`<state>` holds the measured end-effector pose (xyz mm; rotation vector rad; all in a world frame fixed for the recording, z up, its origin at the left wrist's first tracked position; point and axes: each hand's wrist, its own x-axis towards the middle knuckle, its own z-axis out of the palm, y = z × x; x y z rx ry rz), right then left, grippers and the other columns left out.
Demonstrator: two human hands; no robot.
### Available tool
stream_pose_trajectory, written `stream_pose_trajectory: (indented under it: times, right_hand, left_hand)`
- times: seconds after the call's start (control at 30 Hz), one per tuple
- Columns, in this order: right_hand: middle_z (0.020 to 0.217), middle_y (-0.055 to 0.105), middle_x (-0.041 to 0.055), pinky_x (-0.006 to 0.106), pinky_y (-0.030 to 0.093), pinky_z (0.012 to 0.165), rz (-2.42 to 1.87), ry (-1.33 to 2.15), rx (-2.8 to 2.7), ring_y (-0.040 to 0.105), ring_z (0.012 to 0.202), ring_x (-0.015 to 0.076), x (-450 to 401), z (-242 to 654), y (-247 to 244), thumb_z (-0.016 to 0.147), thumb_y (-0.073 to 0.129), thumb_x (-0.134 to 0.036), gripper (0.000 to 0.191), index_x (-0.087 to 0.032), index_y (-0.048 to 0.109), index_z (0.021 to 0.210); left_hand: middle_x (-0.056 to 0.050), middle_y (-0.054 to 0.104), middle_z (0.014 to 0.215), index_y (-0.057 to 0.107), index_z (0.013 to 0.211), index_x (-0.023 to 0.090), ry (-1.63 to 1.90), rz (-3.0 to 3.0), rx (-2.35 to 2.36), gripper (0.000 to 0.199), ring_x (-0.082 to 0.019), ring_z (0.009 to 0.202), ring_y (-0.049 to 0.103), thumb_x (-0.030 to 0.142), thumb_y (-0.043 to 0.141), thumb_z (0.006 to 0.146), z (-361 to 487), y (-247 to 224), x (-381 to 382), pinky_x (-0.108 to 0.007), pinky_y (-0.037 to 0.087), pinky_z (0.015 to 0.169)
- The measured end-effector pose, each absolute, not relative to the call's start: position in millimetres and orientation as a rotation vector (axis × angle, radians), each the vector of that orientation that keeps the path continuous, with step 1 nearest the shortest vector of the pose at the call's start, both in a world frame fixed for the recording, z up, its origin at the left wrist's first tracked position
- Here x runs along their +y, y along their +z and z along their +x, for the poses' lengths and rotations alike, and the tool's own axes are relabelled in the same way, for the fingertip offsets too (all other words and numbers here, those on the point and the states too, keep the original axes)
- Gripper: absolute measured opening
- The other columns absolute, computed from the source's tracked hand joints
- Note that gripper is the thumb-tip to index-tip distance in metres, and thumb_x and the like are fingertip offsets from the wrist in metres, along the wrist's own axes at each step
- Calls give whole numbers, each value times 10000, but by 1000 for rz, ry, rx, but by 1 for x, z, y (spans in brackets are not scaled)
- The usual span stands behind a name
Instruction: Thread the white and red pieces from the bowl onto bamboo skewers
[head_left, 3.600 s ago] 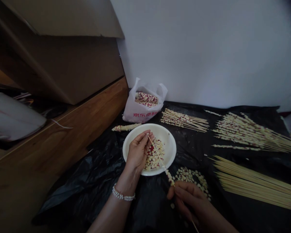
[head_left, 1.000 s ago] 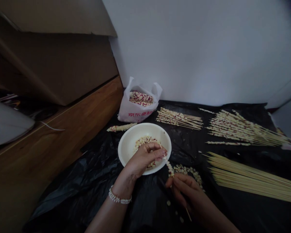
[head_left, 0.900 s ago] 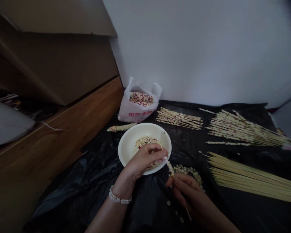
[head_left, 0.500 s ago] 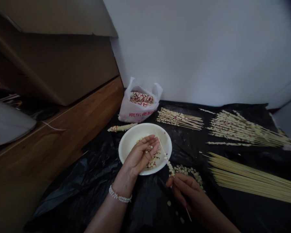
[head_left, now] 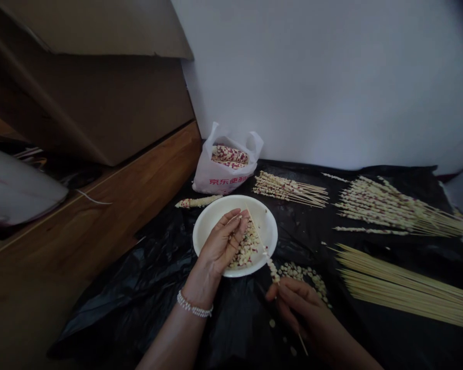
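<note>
My right hand (head_left: 303, 303) is closed on a thin wooden skewer (head_left: 257, 232), whose lower part carries threaded corn kernels (head_left: 272, 270). The skewer slants up and left, its bare tip beside the fingers of my left hand (head_left: 226, 239). My left hand hovers over a white bowl (head_left: 269, 218), thumb and fingers pinched together, a small pale kernel at the fingertips. Loose kernels (head_left: 249, 246) with red bits lie in the bowl under this hand. More pale kernels (head_left: 304, 275) are piled on black plastic just beyond my right hand.
Behind the bowl stands a plastic bag (head_left: 224, 180) of corn cobs, with a partly stripped cob (head_left: 198, 202) nearby. Filled skewers (head_left: 289, 189) and a larger bundle (head_left: 381, 205) lie right, above bare skewers (head_left: 405, 288). A cardboard box (head_left: 100, 103) stands left.
My left hand's fingers have closed from a cupped, more open pose into a pinch, uncovering more kernels in the bowl. The whole view has shifted slightly. My right hand still holds the skewer.
</note>
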<state>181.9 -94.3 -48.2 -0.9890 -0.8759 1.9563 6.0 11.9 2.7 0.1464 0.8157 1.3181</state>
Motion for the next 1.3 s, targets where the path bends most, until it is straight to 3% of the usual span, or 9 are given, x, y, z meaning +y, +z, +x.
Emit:
stream_pose_trajectory:
  times: [0.23, 0.4, 0.57, 0.9, 1.3]
  right_hand:
    - [394, 359, -108, 194, 147, 390, -1003, 2022, -883, 212, 371, 55, -96, 181, -46, 858, 677, -563, 405, -164, 728, 812]
    - [388, 360, -107, 195, 133, 363, -1012, 2045, -933, 203, 346, 51, -96, 179, -41, 844, 674, -594, 432, -169, 732, 800]
    - [379, 392, -100, 192, 129, 363, -973, 2048, -970, 223, 328, 42, -97, 178, -43, 870, 648, -581, 422, -175, 738, 799]
    - [378, 390, -107, 180, 143, 350, -969, 2067, -960, 215, 325, 42, -96, 177, -45, 867, 651, -584, 420, -176, 731, 806]
    - [375, 399, -103, 186, 138, 353, -983, 2057, -943, 217, 320, 42, -98, 178, -48, 873, 645, -579, 428, -166, 731, 804]
  left_hand:
    - [-104, 744, 987, 610, 1253, 74, 1347, -37, 780, 346, -122, 815, 735, 25, 501, 928, 1, 4, 16, -178, 595, 772]
    - [-120, 729, 1132, 598, 1303, 118, 1349, -60, 811, 384, -118, 875, 734, 51, 523, 932, 1, 7, 17, -154, 583, 754]
    - [-127, 690, 1253, 607, 1306, 149, 1404, -34, 880, 423, -144, 1044, 706, 29, 552, 904, 4, 11, 16, -160, 565, 839]
    - [-123, 670, 1296, 595, 1312, 138, 1412, -49, 833, 439, -153, 1111, 677, 2, 519, 901, 2, 12, 15, -179, 569, 858]
    - [-72, 736, 1109, 643, 1204, 150, 1429, -43, 804, 365, -118, 975, 715, -2, 562, 882, -2, 1, 19, -189, 564, 874]
